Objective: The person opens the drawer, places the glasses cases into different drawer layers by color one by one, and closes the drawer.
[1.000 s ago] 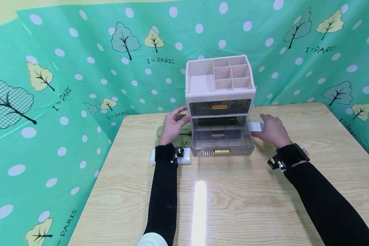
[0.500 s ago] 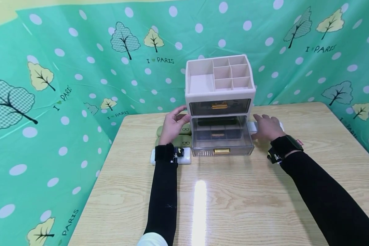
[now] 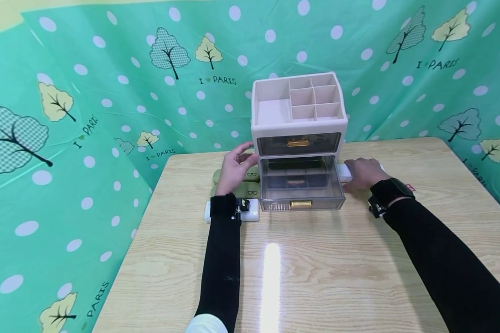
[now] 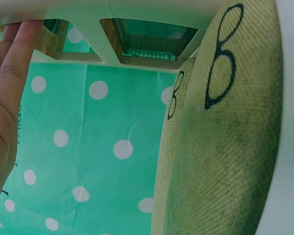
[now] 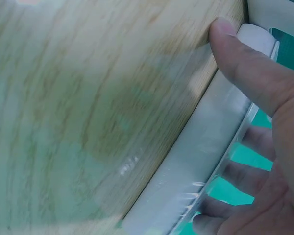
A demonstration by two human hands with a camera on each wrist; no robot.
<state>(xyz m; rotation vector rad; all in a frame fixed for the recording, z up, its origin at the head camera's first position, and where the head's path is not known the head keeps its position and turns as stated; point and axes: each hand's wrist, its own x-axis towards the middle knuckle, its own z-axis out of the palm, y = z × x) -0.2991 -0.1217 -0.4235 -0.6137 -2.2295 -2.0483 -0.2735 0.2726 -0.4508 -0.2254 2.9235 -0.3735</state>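
Head view: the left hand (image 3: pixel 233 171), fingers spread, touches the white plastic drawer organizer (image 3: pixel 271 127), as a second ago. The right hand (image 3: pixel 363 174) lies over a white, flat rectangular box (image 3: pixel 344 172) beside the organizer's right side; the box's outer end, hidden then, now shows.

Left wrist view: straight fingers meet the organizer near olive-green fabric glasses cases (image 4: pixel 220 147).

Right wrist view: thumb and fingers grip the box's opposite sides.
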